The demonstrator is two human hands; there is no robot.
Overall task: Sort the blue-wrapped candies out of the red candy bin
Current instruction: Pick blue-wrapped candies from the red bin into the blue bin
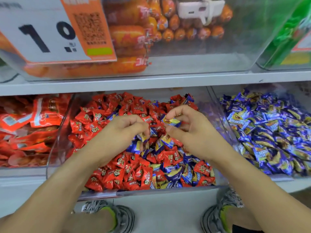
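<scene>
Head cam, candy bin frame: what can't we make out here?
- Blue candies buried in the red candy bin: head view shows only the top layer.
- Candies under the left hand and right hand: fingers cover them; how many each holds is unclear.
- Price sign: blurred, its left side cut off by the frame edge.
- Wrapper print: too small to read.

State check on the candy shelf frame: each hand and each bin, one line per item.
left hand: fingers curled, pinching a blue-wrapped candy low over the pile
right hand: pinching a second blue-wrapped candy, lifted clear
red candy bin: mixed, many blue candies among the red
blue candy bin: full, blue only
packet bin: filled with red packets
sausage bin: partly filled
</scene>
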